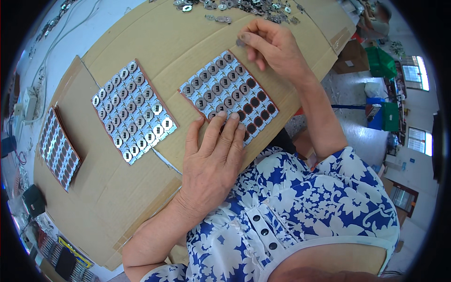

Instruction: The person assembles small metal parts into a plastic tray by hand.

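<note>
My left hand (212, 154) lies flat with its fingers apart over the lower left edge of a blue-and-white sheet (212, 83) printed with rows of round spots. Grey metal discs with dark marks sit on many of those spots; several dark round spots along its right side are bare. Above the sheet's upper right corner, my right hand (276, 49) is closed, pinching a small grey metal piece (240, 42) between thumb and fingers. The piece is partly hidden by the fingertips. To the left rests a second sheet (135, 112), covered with similar discs.
A scattered heap of loose metal pieces (256, 6) spreads along the far edge of the cardboard-covered table (155, 40). A stack of similar sheets (60, 149) lies at the far left. Cables (49, 51) run beyond it. At the right stand a cardboard box (351, 57) and green bins (380, 62); another person (376, 23) is farther back.
</note>
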